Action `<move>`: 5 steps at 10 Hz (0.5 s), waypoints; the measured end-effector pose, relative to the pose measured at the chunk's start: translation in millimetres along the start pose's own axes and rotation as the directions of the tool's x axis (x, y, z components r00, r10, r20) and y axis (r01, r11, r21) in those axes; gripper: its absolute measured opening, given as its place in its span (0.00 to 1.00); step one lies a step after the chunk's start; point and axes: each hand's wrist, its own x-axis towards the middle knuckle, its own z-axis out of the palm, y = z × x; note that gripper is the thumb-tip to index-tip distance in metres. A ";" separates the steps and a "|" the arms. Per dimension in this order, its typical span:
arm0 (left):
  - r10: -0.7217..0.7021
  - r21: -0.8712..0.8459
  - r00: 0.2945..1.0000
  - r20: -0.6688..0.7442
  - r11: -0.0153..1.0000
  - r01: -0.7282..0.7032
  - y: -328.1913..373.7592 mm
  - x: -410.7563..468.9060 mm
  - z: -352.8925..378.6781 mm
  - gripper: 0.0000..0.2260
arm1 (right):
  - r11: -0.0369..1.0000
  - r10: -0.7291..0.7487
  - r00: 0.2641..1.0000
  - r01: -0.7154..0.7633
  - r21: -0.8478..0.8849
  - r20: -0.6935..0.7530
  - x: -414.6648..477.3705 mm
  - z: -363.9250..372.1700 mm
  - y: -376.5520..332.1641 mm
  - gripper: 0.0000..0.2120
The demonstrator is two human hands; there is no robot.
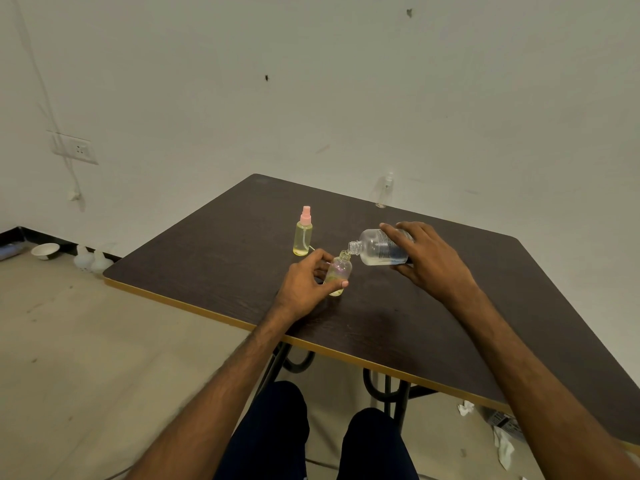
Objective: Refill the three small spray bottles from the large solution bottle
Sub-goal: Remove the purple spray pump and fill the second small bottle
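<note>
- Right hand (427, 258): fingers and thumb curled round the body of the big bottle (375, 251), fingers over the top, thumb underneath, and holding it clear of the table.
- Left hand (304, 282): wrapped round the open bottle (338, 271), thumb across the near side, fingers behind, steadying it on the table.
- Table (381, 323): dark wood-grain top with a yellow band along the near edge, on a black metal frame. The far edge runs close to the wall.
- Big bottle: clear plastic with a printed label, uncapped, and tipped almost onto its side with the neck pointing toward the left edge. Clear liquid lies pooled along its lower side. Its mouth sits right at the mouth of the open bottle; whether the two touch cannot be told.
- Open bottle: small, clear and capless, with a little yellowish liquid at the bottom. It stands in the left half of the table, about midway between the near and far edges.
- Pink-capped bottle (303, 235): small sprayer, upright, mostly full of yellow liquid. It stands just beyond the left hand, toward the far left corner.
- Clear sprayer (384, 190): small, upright, at the far edge by the wall; contents cannot be told.
- Floor, past the left corner: two white bottles (91, 259) and a white bowl (45, 251).
</note>
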 end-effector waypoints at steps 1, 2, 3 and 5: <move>-0.003 0.001 1.000 0.001 1.000 0.003 -0.2 0.0 0.2 0.20 | 1.000 -0.003 1.000 0.003 -0.003 0.000 -0.3 0.9 0.4 0.38; -0.008 0.005 1.000 -0.001 1.000 0.008 -0.1 -0.3 0.4 0.20 | 1.000 -0.006 1.000 0.006 -0.012 -0.009 0.3 0.5 1.5 0.37; -0.011 0.008 1.000 -0.002 1.000 0.011 0.1 -0.4 0.0 0.20 | 1.000 -0.008 1.000 0.007 -0.016 -0.014 1.0 0.2 1.7 0.37; -0.014 0.006 1.000 0.002 1.000 0.014 0.2 -0.1 0.4 0.20 | 1.000 -0.015 1.000 0.015 -0.021 -0.015 1.0 0.5 1.1 0.38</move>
